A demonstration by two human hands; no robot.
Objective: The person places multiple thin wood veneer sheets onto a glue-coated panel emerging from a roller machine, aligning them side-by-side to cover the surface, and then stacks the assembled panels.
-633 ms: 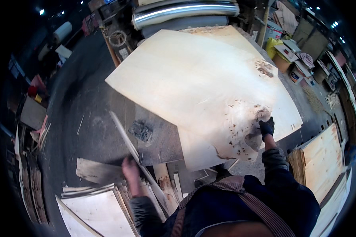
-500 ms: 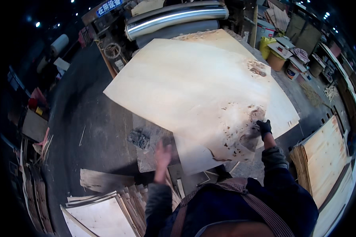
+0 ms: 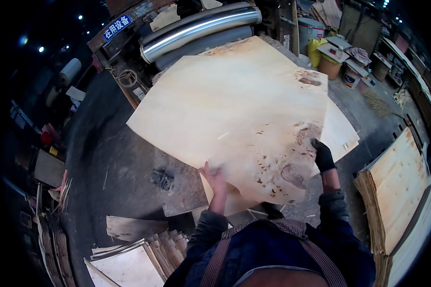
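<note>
A large pale wood veneer sheet [image 3: 215,95] with knots and holes lies over another veneer sheet [image 3: 337,129], which shows at the right. My right hand [image 3: 324,155], in a black glove, grips the top sheet's right edge beside a knotted patch. At the sheet's near left edge is my bare left hand [image 3: 216,183], with fingers apart and fingertips at the edge. Between the hands the near edge hangs in a curve toward my body. Below it, part of another pale sheet [image 3: 232,203] shows.
A shiny metal roller [image 3: 201,31] stands beyond the sheets. Stacked veneer [image 3: 395,182] rises at the right, and more stacked sheets [image 3: 127,265] lie at the lower left. Buckets [image 3: 352,76] and a yellow bag [image 3: 315,50] stand at the far right. A dark lump [image 3: 162,180] lies left of my left hand.
My left hand has moved right and up to the sheet's near edge. The near left corner has folded or lifted, uncovering a sheet below. My right hand stays on the right edge.
</note>
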